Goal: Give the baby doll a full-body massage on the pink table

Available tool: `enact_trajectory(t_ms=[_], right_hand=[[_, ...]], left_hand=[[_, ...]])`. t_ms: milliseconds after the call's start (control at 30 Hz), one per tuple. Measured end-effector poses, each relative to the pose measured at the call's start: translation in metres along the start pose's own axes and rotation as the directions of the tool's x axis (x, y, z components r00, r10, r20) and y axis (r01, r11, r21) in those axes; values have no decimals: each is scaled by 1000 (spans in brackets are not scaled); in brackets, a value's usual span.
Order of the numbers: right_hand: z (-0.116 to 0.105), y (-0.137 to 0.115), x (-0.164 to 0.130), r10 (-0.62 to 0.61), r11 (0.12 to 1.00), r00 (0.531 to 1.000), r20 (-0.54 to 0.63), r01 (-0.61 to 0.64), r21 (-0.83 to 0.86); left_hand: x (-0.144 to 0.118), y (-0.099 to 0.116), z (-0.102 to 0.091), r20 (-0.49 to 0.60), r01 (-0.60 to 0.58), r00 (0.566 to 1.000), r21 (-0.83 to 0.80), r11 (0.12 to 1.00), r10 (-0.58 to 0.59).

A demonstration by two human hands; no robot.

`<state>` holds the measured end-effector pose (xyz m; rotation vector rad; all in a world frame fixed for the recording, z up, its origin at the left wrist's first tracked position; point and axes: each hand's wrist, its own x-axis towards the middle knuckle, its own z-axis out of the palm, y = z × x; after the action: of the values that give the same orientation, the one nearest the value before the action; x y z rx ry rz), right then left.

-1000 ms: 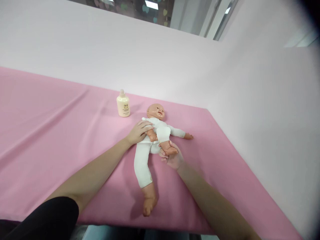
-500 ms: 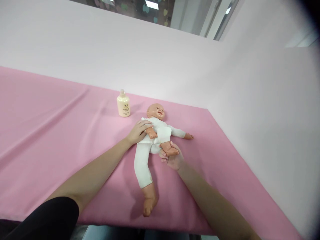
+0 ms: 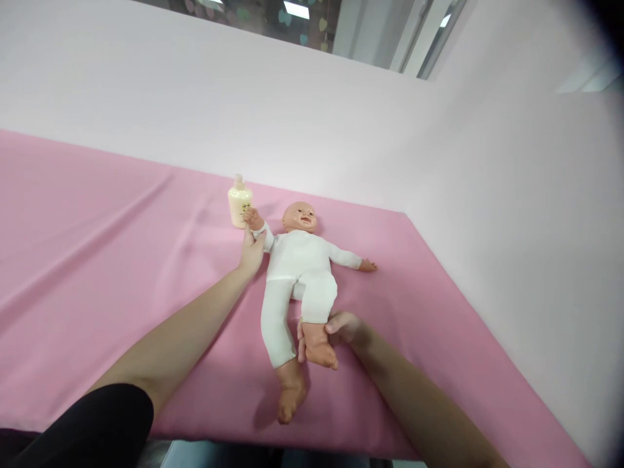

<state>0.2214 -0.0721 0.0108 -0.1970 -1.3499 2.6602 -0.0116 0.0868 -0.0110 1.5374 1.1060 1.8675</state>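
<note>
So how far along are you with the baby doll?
The doll lies flat on the pink cloth, dressed in white. The left hand holds one arm out; the right hand grips a foot. The bottle stands closed, apparently unused.

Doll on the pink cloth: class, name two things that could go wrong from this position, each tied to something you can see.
1. The left hand lifts the doll by its wrist, and the doll's raised hand sits right by the lotion bottle; a further swing could tip the bottle.
2. The right hand grips only the ankle of one leg; the other foot lies near the front edge of the pink cloth, so a pull might drag the doll off.
</note>
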Motion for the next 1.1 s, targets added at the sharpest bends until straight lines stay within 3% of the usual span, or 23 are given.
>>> enact_trajectory(t_ms=[167, 300, 433, 567, 733, 900, 1100], right_hand=[[-6, 4, -2, -30, 1000, 999, 34, 30, 4], [-10, 3, -3, -109, 994, 993, -36, 110, 16], [-9, 1, -2, -313, 945, 933, -178, 325, 43], [-6, -4, -2, -348, 908, 848, -400, 411, 80], [-10, -6, 0, -332, 873, 794, -508, 463, 153], [-13, -6, 2, -321, 859, 770, -551, 482, 174], [-11, -7, 2, -305, 869, 758, -576, 469, 157]], left_hand=[[-5, 5, 3, 97, -70, 993, 66, 995, 64], [-10, 13, 3, 251, -172, 958, 108, 979, 141], [-12, 27, 0, 470, -402, 832, 142, 905, 295], [-11, 37, -2, 608, -535, 716, 162, 829, 343], [-11, 37, -3, 688, -602, 646, 192, 775, 331], [-11, 33, -4, 708, -677, 584, 155, 719, 397], [-11, 32, -4, 709, -718, 558, 152, 679, 431]])
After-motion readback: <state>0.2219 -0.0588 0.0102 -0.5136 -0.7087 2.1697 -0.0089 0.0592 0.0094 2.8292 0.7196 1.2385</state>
